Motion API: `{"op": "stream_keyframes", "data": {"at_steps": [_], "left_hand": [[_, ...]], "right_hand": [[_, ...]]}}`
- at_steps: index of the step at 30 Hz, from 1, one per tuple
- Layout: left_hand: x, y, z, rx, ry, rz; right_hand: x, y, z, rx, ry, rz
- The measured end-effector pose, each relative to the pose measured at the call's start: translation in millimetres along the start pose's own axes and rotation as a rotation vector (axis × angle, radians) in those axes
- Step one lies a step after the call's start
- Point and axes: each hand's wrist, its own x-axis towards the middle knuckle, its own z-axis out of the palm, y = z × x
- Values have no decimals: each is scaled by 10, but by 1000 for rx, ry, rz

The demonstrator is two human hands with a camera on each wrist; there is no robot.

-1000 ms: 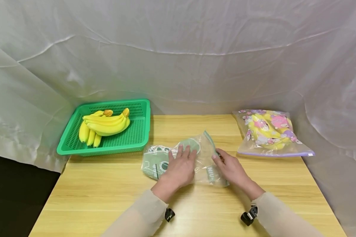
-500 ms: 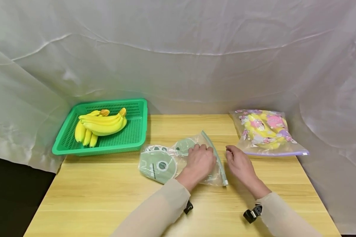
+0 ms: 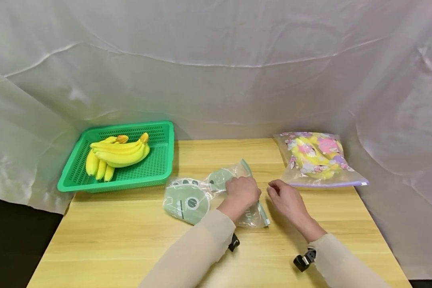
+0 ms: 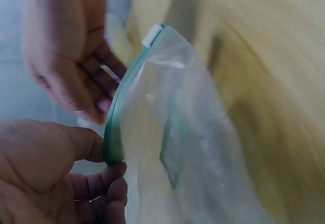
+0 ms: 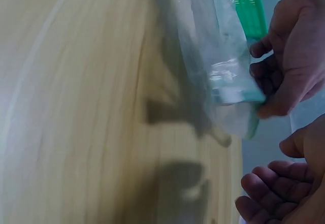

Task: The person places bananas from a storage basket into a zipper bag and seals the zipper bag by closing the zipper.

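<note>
From the nearer bag on the table, the basket sits at ten o'clock, bananas in it, one bunch atop another; the farther bag lies at two, perhaps with more inside; the curtain hangs at twelve. The left hand is at the nearer bag's three-o'clock end, the right hand just beyond.

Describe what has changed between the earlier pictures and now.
The left hand has moved right across the green-printed zip bag and now pinches its zip edge; the right hand has let go of that edge. The bananas, green basket and purple-edged bag stayed put.
</note>
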Motion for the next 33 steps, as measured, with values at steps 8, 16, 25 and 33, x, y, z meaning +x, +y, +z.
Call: {"op": "stream_keyframes", "data": {"at_steps": [8, 16, 25, 33], "left_hand": [[-189, -170, -320, -243, 69, 121], [-439, -140, -683, -386, 249, 383], [-554, -211, -921, -473, 248, 540], [-697, -431, -1040, -542, 293, 449]], "right_hand": [[68, -227, -162, 150, -55, 14], [105, -539, -642, 265, 18, 14], [35, -831, -962, 298, 0, -69], [79, -782, -1031, 8, 126, -98]]}}
